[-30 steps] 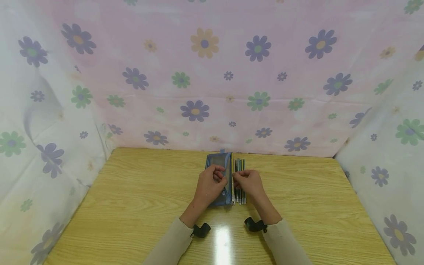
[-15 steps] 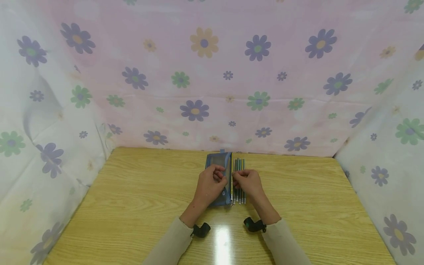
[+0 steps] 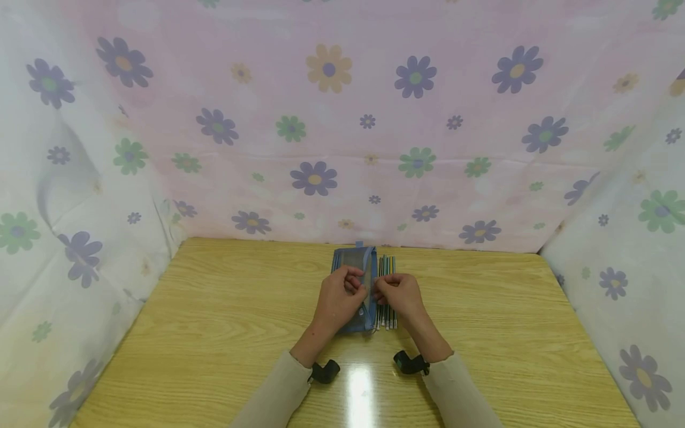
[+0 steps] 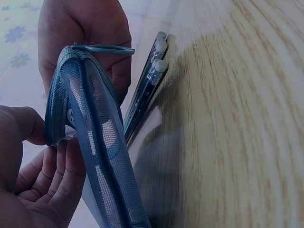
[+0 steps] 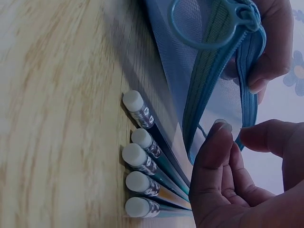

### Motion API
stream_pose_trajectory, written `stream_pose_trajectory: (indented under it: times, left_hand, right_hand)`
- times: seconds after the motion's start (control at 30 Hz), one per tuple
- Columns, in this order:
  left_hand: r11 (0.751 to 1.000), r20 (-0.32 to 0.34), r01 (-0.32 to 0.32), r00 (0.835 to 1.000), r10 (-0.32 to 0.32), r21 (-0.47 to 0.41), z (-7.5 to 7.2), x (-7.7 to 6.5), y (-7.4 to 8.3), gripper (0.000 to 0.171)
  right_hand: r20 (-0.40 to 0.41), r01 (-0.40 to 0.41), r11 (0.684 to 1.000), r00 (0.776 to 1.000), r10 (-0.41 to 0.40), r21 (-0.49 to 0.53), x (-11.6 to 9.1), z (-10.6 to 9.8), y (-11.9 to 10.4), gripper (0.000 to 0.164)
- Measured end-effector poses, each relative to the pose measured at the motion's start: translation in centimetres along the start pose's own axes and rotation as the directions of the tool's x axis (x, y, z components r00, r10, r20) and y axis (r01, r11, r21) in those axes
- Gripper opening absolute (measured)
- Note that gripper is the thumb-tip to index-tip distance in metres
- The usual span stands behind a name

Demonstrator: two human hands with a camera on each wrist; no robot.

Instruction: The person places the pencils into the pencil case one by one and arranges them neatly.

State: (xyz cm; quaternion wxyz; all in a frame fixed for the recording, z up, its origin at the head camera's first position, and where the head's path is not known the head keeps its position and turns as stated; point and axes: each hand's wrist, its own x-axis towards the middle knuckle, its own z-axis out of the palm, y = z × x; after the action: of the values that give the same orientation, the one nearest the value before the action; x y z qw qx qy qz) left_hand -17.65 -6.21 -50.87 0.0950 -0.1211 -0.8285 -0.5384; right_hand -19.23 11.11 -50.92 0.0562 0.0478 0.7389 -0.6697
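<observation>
A blue mesh pencil case [image 3: 350, 257] with a zipper lies in front of me, its mouth partly spread in the right wrist view. My left hand [image 3: 341, 300] pinches the zipper edge between thumb and fingers, as the left wrist view [image 4: 35, 185] also shows. My right hand [image 3: 401, 295] is at the case's right side; its thumb and curled fingers [image 5: 213, 156] pinch the edge of the opening. A ring-shaped zipper pull [image 5: 178, 28] hangs at the near end. Several pencils [image 3: 387, 321] with white erasers lie side by side under my right hand, which partly hides them.
The wood-grain table [image 3: 241, 309] extends to both sides. A pink flowered cloth [image 3: 364, 137] hangs behind it, with white flowered cloth [image 3: 48, 196] at the left and right. Black wrist cameras [image 3: 326, 372] sit on both wrists.
A yellow pencil along the case's right edge has gone out of sight at the opening. My right hand has shifted slightly left, while the left hand keeps its place.
</observation>
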Motion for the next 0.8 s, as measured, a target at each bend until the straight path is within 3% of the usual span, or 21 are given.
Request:
stream_pose_trajectory:
  times: [0.2, 0.4, 0.8]
  left_hand:
    - [1.0, -0.003, 0.0, 1.0, 0.0, -0.002, -0.1, 0.0, 0.1, 0.024]
    - [1.0, -0.004, 0.0, 1.0, 0.0, -0.007, -0.1, 0.0, 0.1, 0.024]
    - [1.0, -0.006, -0.002, 1.0, 0.002, 0.0, 0.0, 0.0, -0.3, 0.024]
  right_hand:
    - [-0.011, 0.019, 0.999, 1.0, -0.019, -0.03, -0.1, -0.2, -0.1, 0.021]
    - [-0.063, 0.039, 0.985, 0.997, -0.05, -0.167, -0.1, -0.5, -0.4, 0.019]
    - [-0.126, 0.104, 0.876, 0.975, -0.183, -0.472, 0.1, -1.5, -0.7, 0.017]
